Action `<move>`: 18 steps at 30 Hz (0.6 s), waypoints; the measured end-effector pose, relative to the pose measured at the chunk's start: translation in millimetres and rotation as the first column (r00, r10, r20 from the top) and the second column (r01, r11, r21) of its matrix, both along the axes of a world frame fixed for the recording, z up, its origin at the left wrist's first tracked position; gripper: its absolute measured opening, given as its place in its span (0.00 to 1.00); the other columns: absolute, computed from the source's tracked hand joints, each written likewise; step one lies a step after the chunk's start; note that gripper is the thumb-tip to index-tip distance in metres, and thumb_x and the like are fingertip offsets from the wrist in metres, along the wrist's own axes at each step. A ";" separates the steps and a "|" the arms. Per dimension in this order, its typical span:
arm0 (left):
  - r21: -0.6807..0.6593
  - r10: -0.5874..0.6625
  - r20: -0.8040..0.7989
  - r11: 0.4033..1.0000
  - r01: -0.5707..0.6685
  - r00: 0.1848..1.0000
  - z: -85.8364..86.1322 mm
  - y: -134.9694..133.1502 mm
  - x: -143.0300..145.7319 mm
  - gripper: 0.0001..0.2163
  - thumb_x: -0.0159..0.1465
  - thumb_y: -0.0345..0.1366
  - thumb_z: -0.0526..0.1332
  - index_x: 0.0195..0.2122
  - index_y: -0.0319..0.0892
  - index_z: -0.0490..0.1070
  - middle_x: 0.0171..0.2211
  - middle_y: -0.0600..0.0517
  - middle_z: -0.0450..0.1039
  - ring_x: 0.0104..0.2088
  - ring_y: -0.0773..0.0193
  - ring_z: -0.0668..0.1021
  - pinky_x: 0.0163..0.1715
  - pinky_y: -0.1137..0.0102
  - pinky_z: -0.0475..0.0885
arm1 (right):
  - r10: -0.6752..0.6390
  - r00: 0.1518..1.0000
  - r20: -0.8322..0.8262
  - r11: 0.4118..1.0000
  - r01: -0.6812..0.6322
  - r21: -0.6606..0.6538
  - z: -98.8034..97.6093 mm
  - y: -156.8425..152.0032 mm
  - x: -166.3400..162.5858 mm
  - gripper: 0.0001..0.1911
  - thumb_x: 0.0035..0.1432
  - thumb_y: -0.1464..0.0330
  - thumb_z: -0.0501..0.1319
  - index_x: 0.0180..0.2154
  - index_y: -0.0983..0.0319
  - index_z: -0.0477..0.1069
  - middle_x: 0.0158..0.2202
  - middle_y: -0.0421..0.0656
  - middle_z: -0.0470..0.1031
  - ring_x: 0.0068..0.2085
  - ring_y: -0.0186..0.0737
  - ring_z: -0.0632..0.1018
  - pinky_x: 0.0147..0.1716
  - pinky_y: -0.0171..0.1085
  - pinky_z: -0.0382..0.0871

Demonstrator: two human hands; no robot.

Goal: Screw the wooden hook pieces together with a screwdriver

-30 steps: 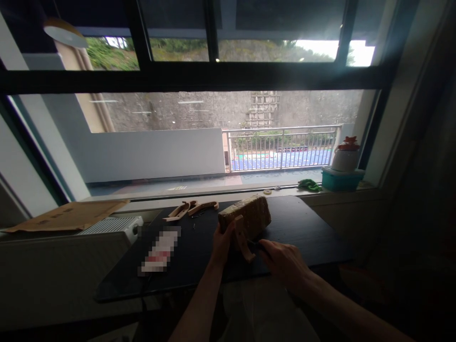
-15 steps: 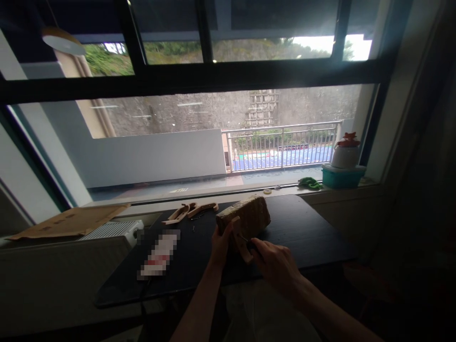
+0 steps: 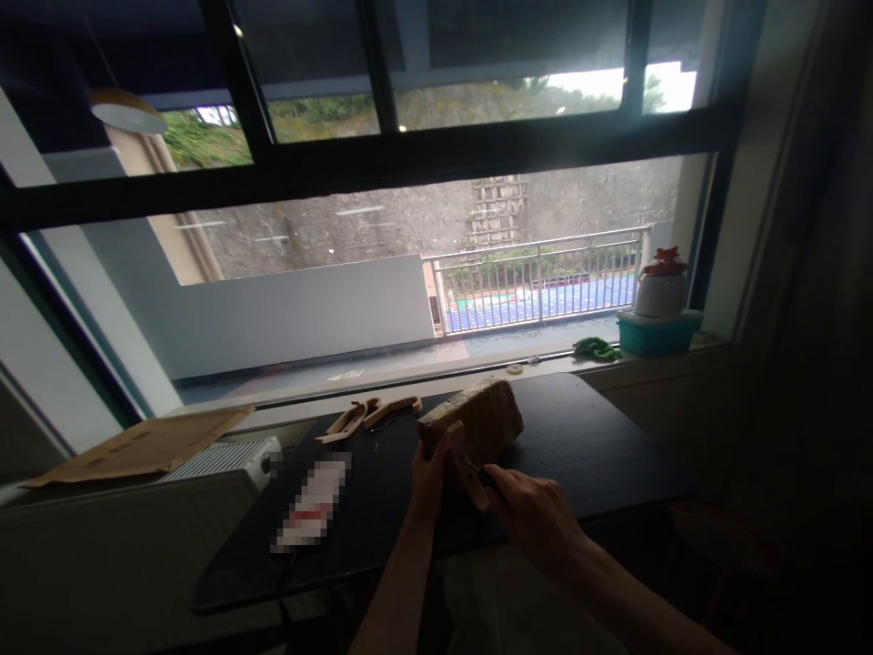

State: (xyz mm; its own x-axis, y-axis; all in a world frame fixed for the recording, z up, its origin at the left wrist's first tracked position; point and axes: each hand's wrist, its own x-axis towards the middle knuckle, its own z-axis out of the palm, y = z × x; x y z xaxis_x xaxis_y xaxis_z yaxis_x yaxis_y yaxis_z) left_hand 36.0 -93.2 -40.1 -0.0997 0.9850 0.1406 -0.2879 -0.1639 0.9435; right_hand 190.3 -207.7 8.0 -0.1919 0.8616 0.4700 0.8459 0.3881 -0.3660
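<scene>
My left hand (image 3: 427, 482) is closed round a curved wooden piece (image 3: 458, 444) with small holes, holding it upright and tilted against the near end of a brown, tape-wrapped block (image 3: 487, 411). My right hand (image 3: 536, 505) grips the black handle of a screwdriver (image 3: 484, 475). Its thin shaft points left and meets the face of the wooden piece near its middle. Whether a screw sits at the tip is too dark and small to make out. The left fingertips are partly hidden behind the wood.
More curved wooden pieces (image 3: 351, 420) and several small screws (image 3: 376, 448) lie at the back left of the black table (image 3: 579, 437). A blurred-out flat item (image 3: 314, 505) is nearer. On the sill are a green cloth (image 3: 596, 348) and a teal box (image 3: 658, 334) under a white jar.
The head view has tilted and shifted slightly. Both hands keep their holds, and the screwdriver stays against the wooden piece.
</scene>
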 end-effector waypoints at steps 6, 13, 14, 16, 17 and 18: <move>-0.009 -0.002 0.017 1.000 0.002 1.000 -0.7 0.9 -0.2 0.13 0.66 0.38 0.59 0.49 0.39 0.66 0.46 0.47 0.69 0.40 0.60 0.75 0.38 0.61 0.74 | -0.021 0.999 -0.044 1.000 0.021 -0.007 -3.8 0.7 0.2 0.15 0.64 0.66 0.50 0.46 0.60 0.72 0.45 0.46 0.77 0.40 0.40 0.79 0.37 0.33 0.66; 0.003 -0.016 0.018 1.000 0.016 1.000 -3.7 2.6 -0.5 0.14 0.66 0.38 0.59 0.50 0.39 0.66 0.46 0.47 0.69 0.41 0.59 0.75 0.39 0.61 0.74 | -0.036 0.998 -0.059 0.999 0.034 -0.022 -2.4 0.2 0.6 0.15 0.64 0.65 0.50 0.47 0.58 0.71 0.46 0.45 0.77 0.41 0.40 0.79 0.37 0.33 0.66; 0.005 -0.017 0.015 1.000 0.017 1.000 -4.0 2.7 -0.7 0.14 0.66 0.38 0.59 0.50 0.39 0.66 0.46 0.47 0.69 0.41 0.59 0.75 0.39 0.61 0.74 | -0.039 0.998 -0.055 0.999 0.038 -0.024 -2.1 1.0 1.1 0.15 0.64 0.65 0.50 0.47 0.58 0.71 0.46 0.45 0.77 0.41 0.40 0.78 0.37 0.33 0.66; 0.011 -0.017 0.009 1.000 0.017 1.000 -4.1 2.5 -0.9 0.14 0.66 0.39 0.59 0.50 0.39 0.66 0.46 0.47 0.69 0.41 0.59 0.75 0.39 0.61 0.73 | -0.050 0.998 -0.046 0.998 0.049 -0.026 -2.3 3.1 2.7 0.15 0.64 0.65 0.50 0.47 0.58 0.71 0.46 0.44 0.77 0.42 0.40 0.78 0.38 0.33 0.66; 0.014 -0.016 0.007 1.000 0.016 1.000 -3.9 2.2 -0.9 0.14 0.66 0.39 0.59 0.50 0.39 0.66 0.46 0.47 0.69 0.41 0.59 0.75 0.39 0.61 0.73 | -0.056 0.998 -0.041 0.998 0.055 -0.027 -2.9 4.3 3.7 0.15 0.64 0.66 0.50 0.48 0.58 0.71 0.46 0.44 0.77 0.42 0.41 0.78 0.38 0.34 0.66; 0.016 -0.015 0.005 1.000 0.015 1.000 -3.6 1.8 -0.7 0.14 0.65 0.39 0.59 0.50 0.39 0.66 0.46 0.47 0.69 0.41 0.59 0.75 0.39 0.61 0.73 | -0.063 0.997 -0.037 0.998 0.062 -0.028 -3.7 5.5 4.8 0.15 0.64 0.66 0.50 0.48 0.59 0.71 0.45 0.44 0.77 0.42 0.41 0.78 0.38 0.34 0.66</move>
